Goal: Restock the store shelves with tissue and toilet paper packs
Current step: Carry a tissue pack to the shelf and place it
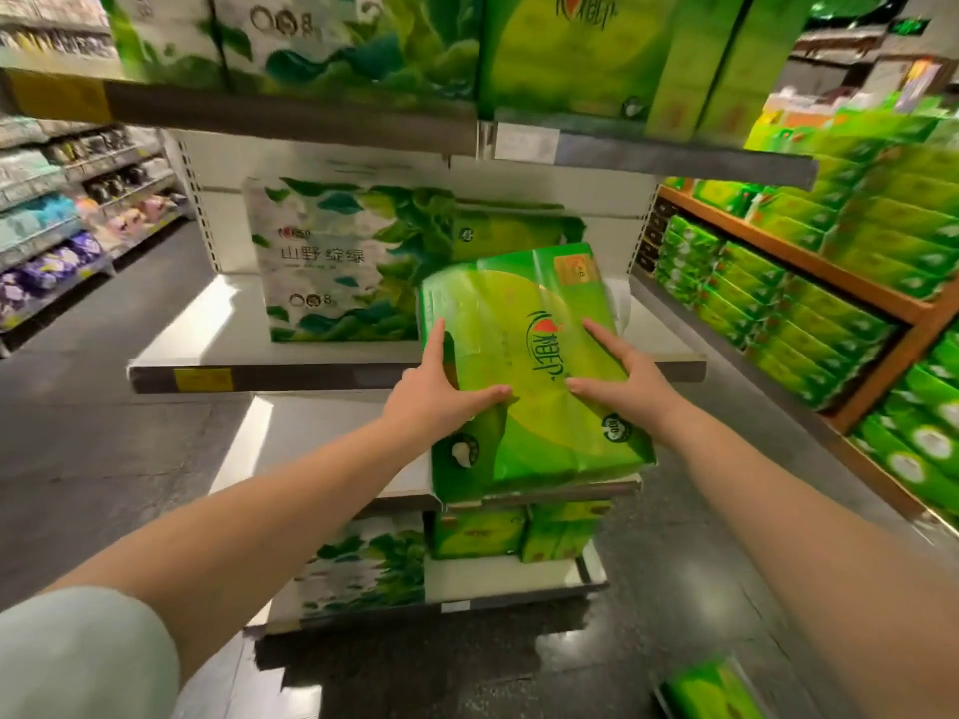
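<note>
On the middle shelf (322,363), right of a white-and-green pack (337,262), a green tissue pack (524,365) overhangs the near edge, the left hand (441,391) and right hand (622,378) pressing it with straight, spread fingers.

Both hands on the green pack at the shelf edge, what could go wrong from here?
1. The green tissue pack overhangs the front of the shelf; the left hand and right hand lie flat on it with no grip, so it may tip off if released.
2. Pushed in, it may catch the white-and-green leaf-print pack beside it.
3. A green pack on the floor is a possible trip hazard.
</note>
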